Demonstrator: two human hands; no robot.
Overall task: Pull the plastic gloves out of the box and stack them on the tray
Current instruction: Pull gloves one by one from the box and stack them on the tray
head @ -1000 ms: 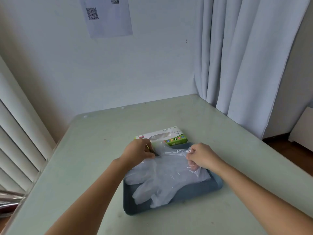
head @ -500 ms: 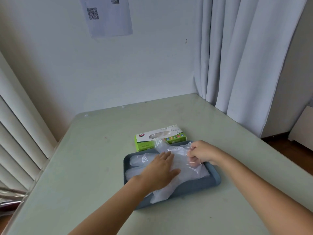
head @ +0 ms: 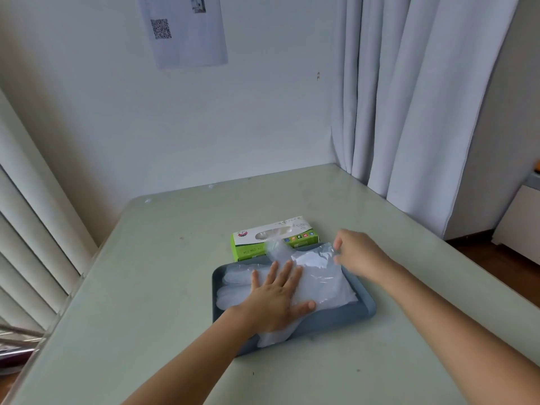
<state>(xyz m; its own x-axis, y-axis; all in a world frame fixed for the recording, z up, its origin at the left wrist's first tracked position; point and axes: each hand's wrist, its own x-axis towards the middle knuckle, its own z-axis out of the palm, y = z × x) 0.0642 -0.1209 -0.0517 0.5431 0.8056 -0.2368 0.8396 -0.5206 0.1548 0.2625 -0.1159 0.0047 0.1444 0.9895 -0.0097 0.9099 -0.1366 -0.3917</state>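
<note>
**Left hand flat on the gloves in the tray, right hand at the cuff corner**

The left hand (head: 277, 296) lies palm down with fingers spread, its grip fully open, pressing the stack of plastic gloves (head: 321, 282) into the grey-blue tray (head: 336, 320). The hand and its forearm hide the middle of the stack and the tray's near left rim. The right hand (head: 361, 255) has its thumb and fingertips at the stack's far right corner, but whether that grip actually pinches the film cannot be told. One edge of the stack spills over the tray's near rim. The green-and-white box (head: 248, 244) stands just behind the tray, and a crumpled glove (head: 274, 248) droops from its opening across its front. All of this sits on a pale green tabletop (head: 175, 287), with a curtain (head: 409, 112) to the right, blinds (head: 29, 229) to the left and a paper sheet (head: 187, 30) on the wall.
</note>
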